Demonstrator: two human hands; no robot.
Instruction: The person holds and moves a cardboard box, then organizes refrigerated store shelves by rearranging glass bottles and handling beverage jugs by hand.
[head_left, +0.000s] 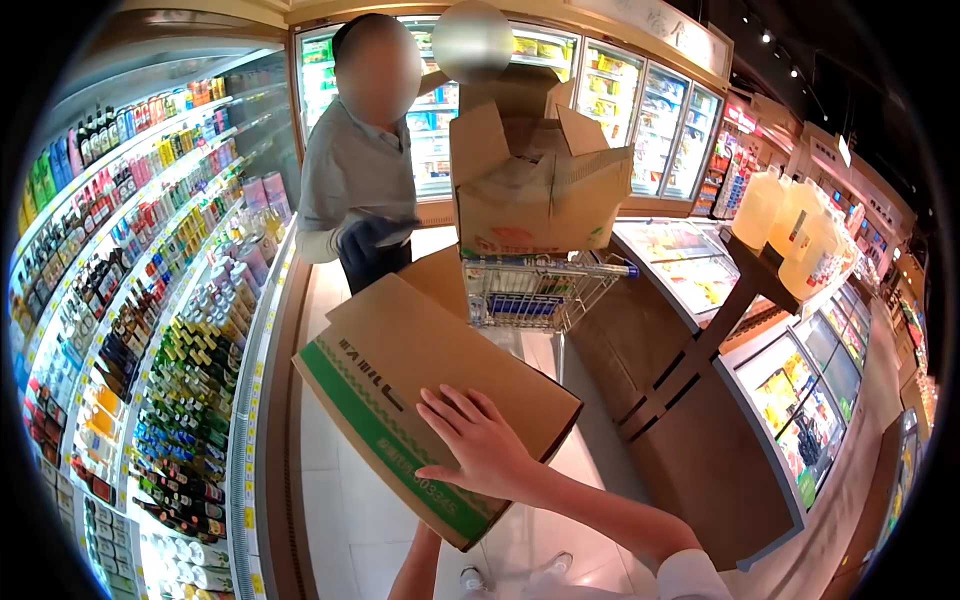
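Note:
A brown cardboard box [400,370] with a green band and printed lettering is tilted in front of me, one flap [440,280] raised at its far end. My right hand [470,445] lies flat on its printed side, fingers spread. From the bottom of the view my left forearm [418,570] reaches up under the box's near corner; the box hides the hand and its fingers.
A person in a grey shirt [360,160] with a dark glove [370,238] stands beyond the box. Another person is behind an open carton [540,200] on a shopping cart [530,295]. Drink shelves [150,330] line the left; a freezer chest [680,270] and yellow jugs [790,230] stand right.

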